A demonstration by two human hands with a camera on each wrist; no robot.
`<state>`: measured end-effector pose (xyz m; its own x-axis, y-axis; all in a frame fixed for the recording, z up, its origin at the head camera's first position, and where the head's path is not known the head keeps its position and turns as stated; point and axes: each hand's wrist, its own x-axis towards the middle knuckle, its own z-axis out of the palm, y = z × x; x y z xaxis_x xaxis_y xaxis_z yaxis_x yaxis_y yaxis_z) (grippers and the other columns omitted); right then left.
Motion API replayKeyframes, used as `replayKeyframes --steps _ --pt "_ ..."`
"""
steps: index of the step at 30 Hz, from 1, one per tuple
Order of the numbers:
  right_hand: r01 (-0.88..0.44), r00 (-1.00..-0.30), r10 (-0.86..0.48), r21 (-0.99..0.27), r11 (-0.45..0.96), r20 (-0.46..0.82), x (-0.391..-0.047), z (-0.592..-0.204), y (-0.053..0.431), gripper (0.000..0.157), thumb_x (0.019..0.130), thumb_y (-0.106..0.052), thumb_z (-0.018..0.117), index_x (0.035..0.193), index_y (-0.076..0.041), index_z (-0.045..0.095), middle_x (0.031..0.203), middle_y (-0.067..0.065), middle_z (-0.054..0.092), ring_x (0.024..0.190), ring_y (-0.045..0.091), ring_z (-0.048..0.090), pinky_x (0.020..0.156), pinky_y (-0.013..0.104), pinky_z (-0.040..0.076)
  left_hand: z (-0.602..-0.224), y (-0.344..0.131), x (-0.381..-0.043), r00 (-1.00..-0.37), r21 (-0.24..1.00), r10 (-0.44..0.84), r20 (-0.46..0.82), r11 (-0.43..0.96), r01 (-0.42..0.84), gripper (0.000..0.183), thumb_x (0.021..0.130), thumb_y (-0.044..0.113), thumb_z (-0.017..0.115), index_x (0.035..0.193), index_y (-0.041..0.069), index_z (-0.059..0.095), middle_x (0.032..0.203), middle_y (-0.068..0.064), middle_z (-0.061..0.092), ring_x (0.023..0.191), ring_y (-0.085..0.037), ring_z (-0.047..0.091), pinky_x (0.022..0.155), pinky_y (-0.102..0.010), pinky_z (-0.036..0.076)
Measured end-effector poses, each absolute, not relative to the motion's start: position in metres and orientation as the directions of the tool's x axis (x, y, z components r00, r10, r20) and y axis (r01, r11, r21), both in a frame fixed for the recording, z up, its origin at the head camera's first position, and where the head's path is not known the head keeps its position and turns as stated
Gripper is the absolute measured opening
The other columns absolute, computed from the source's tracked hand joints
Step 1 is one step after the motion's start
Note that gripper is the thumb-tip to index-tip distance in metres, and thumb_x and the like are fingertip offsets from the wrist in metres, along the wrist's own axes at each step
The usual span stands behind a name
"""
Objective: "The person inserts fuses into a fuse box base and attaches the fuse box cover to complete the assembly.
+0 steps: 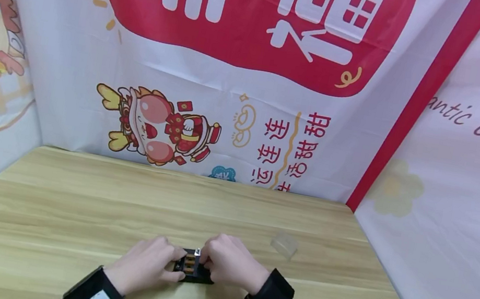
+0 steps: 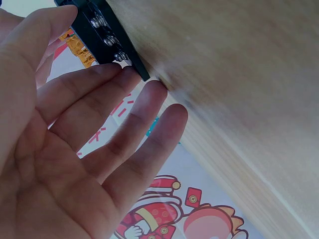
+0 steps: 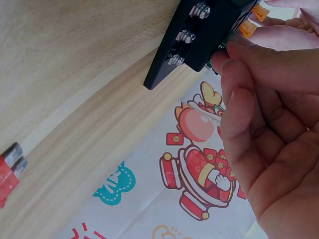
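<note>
A black fuse block (image 1: 198, 274) with several orange blade fuses (image 1: 189, 263) in a row sits on the wooden table. My left hand (image 1: 151, 260) holds its left end, the thumb on the near side and fingers at the far side. In the left wrist view, silver screw terminals (image 2: 109, 41) line the block's side. At the block's right end is my right hand (image 1: 228, 261), thumb and index finger pinching a small green blade fuse (image 3: 226, 43). The fingertips cover most of the green fuse.
A clear plastic cover (image 1: 284, 245) lies on the table (image 1: 127, 199) to the far right of the block. In the right wrist view, a red blade fuse (image 3: 7, 180) with two metal prongs lies near the wrist. A printed cloth (image 1: 241, 86) hangs behind the table.
</note>
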<state>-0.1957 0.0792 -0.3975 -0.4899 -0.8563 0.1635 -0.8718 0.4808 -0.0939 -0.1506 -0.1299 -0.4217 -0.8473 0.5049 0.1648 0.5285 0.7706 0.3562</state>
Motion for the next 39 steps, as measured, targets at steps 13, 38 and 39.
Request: replayKeyframes --steps 13,38,39 --pt "-0.870 -0.493 -0.847 -0.141 0.473 0.197 -0.190 -0.410 0.084 0.020 0.071 0.002 0.070 0.076 -0.017 0.070 0.076 -0.015 0.058 0.067 -0.006 0.050 0.063 0.012 0.040 -0.428 -0.128 -0.145 -0.841 0.363 0.516 0.160 0.762 0.537 0.015 0.082 0.035 0.070 0.087 0.022 0.065 0.062 0.009 0.048 0.059 -0.006 0.040 0.048 -0.023 0.031" --pt "-0.883 -0.467 -0.858 -0.065 0.464 0.216 -0.198 -0.402 0.085 0.018 0.074 0.002 0.068 0.077 -0.016 0.070 0.075 -0.013 0.056 0.064 -0.004 0.047 0.058 0.011 0.037 -0.421 -0.127 -0.153 -0.827 0.268 0.521 0.212 0.782 0.562 0.017 0.082 0.036 0.071 0.083 0.021 0.061 0.062 0.011 0.047 0.059 -0.008 0.040 0.048 -0.023 0.030" --pt "-0.883 -0.467 -0.858 -0.066 0.464 0.216 -0.198 -0.403 0.085 0.018 0.074 0.002 0.068 0.076 -0.016 0.070 0.074 -0.013 0.055 0.063 -0.004 0.047 0.057 0.011 0.036 -0.421 -0.127 -0.154 -0.828 0.269 0.520 0.211 0.783 0.561 0.017 0.082 0.036 0.071 0.084 0.021 0.062 0.062 0.011 0.047 0.059 -0.008 0.040 0.048 -0.023 0.030"
